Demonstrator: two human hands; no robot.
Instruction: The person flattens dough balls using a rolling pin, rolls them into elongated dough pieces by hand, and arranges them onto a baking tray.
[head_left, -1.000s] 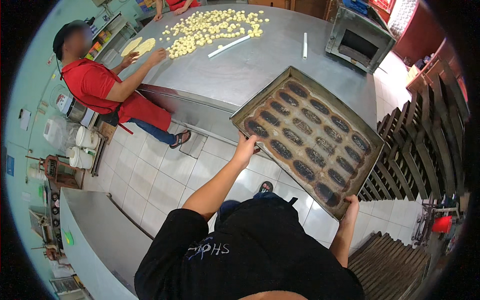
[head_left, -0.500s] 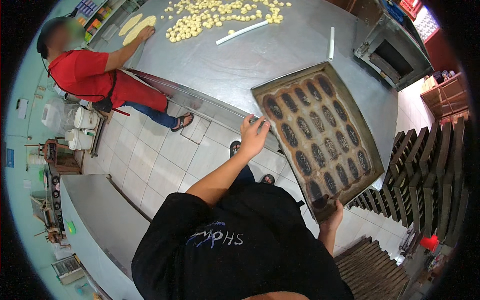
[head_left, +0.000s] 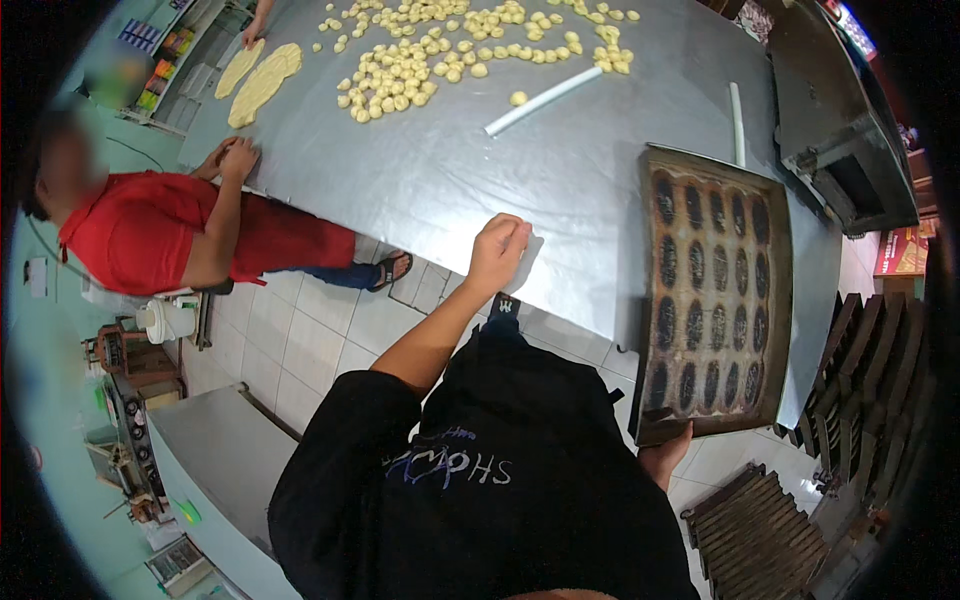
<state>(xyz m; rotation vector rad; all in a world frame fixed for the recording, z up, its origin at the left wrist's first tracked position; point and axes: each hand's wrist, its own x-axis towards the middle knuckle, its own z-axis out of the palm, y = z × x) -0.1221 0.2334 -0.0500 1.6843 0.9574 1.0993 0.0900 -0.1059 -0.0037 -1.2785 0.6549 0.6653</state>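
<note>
A large rectangular baking tray (head_left: pixel 715 290), browned and marked with rows of dark oval patches, lies at the right end of the metal table. Its near end juts past the table edge, where my right hand (head_left: pixel 667 455) grips the near rim, fingers mostly hidden beneath. My left hand (head_left: pixel 500 252) hovers over the table's near edge, apart from the tray, its fingers curled in with nothing seen in them. Many small pale dough balls (head_left: pixel 395 85) are spread across the far side of the metal table (head_left: pixel 420 170). A white rod (head_left: pixel 545 100) lies beside them.
A second white rod (head_left: pixel 738 125) lies beyond the tray, near a dark metal box (head_left: pixel 845 120). Flattened dough sheets (head_left: pixel 262 85) lie far left, beside a co-worker in red (head_left: pixel 140 230). Stacked dark trays (head_left: pixel 865 380) stand at right; a slatted stack (head_left: pixel 755 535) sits on the floor.
The tray has swung straighter and shifted right, still in my right hand. My left hand has come away from its side and curled its fingers. The co-worker's hands have drawn together.
</note>
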